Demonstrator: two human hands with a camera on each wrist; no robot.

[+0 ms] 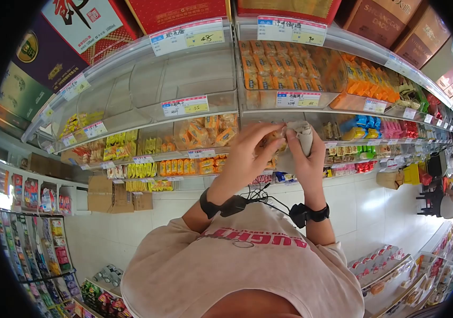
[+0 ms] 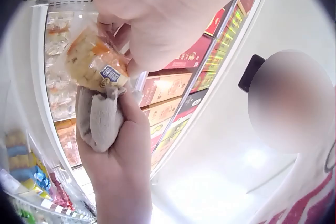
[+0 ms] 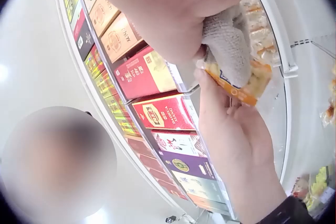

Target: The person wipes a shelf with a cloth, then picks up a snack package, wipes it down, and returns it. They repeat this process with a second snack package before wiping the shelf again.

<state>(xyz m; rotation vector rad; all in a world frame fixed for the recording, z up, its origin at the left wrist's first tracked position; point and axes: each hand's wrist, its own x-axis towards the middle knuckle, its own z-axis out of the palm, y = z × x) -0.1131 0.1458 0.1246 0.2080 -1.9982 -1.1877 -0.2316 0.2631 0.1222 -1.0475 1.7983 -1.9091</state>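
My left hand (image 1: 250,152) grips a small snack in a clear and orange wrapper, with a blue label showing on the packet (image 2: 97,64) in the left wrist view. Folded in my right hand (image 1: 307,161) is a grey cloth (image 2: 102,121), its edge against the packet's lower side. Both hands are close together in front of the shelf bins. From the right wrist view, the cloth lies over part of the packet (image 3: 257,85), and the left thumb and fingers (image 3: 212,98) pinch the packet's edge.
Clear shelf bins hold orange-wrapped snacks (image 1: 279,66) at the upper right and more packets (image 1: 208,130) behind the left hand. A plastic bin (image 1: 184,74) stands at the upper left. Boxes (image 1: 179,13) line the top shelf. Cardboard (image 1: 111,193) stands on the floor.
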